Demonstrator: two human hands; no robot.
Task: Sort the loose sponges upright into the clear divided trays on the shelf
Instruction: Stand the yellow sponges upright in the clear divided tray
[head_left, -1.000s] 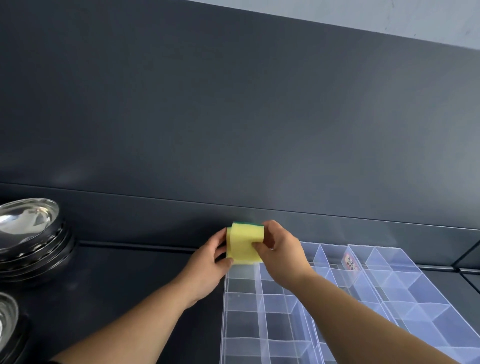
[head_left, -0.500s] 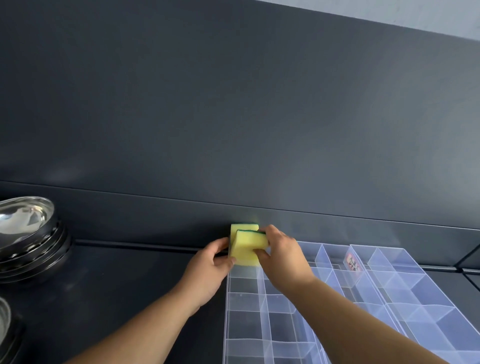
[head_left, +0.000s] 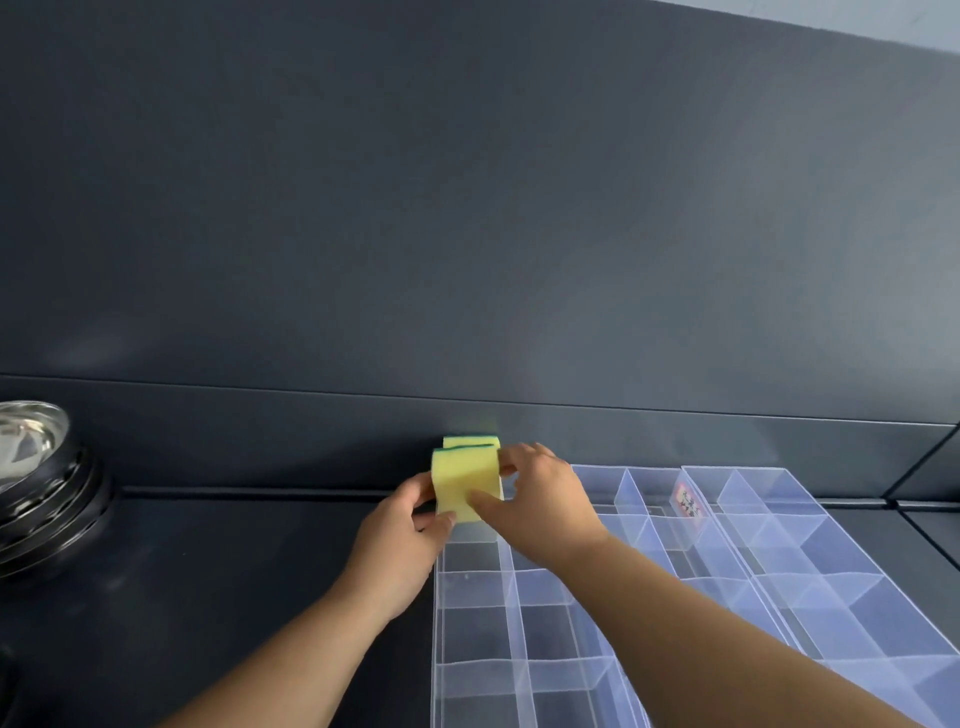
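A yellow sponge (head_left: 464, 487) is pinched upright between the left hand (head_left: 397, 551) and right hand (head_left: 540, 512), just in front of another sponge (head_left: 470, 442), so it can be seated in the far corner compartment of the clear tray (head_left: 475, 623).

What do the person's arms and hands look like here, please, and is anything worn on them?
Both forearms are bare as far as the frame shows, with no sleeves in view. The left hand and right hand carry no gloves, and I see no rings, watch or bracelets.
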